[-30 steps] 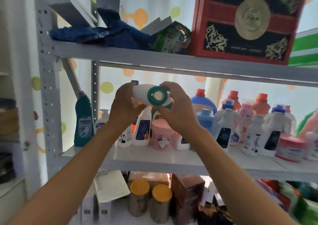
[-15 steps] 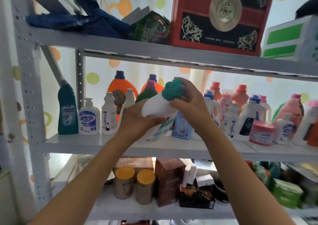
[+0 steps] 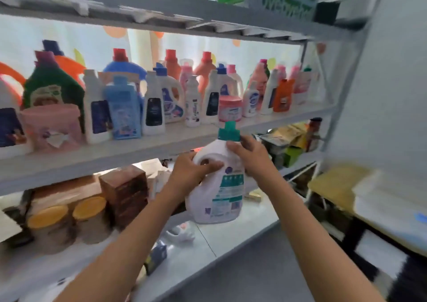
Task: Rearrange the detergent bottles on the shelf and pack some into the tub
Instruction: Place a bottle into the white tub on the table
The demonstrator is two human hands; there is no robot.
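While standing at the shelf, holding a white jug upright in both hands, in front of the shelf edge and above the lower shelf. Jug carrying a teal cap and a teal-and-white label; cap reaching about level with the bottle shelf's front lip. Left hand wrapping the jug's handle side, fingers curling onto the shoulder, grip clamped on the jug. Right hand gripping the neck just under the cap, fingers curled around it, grip likewise clamped on the jug. Whether the jug's base is touching the lower shelf: cannot tell, though looking held just above it.

Crowding the shelf behind: many detergent bottles. Noting a green bottle with a purple cap at left, a pink tub in front of it, a light blue bottle near the middle, white bottles with dark labels either side of it, a small pink jar just beyond the cap, an orange bottle further right. Red-capped and pink bottles standing along the back row.

Sitting on the lower shelf at left: two yellow-lidded cans side by side, a brown box just beside them. Lying in front of the jug: a small white crumpled item. Everything blurring from camera motion; label text unreadable.
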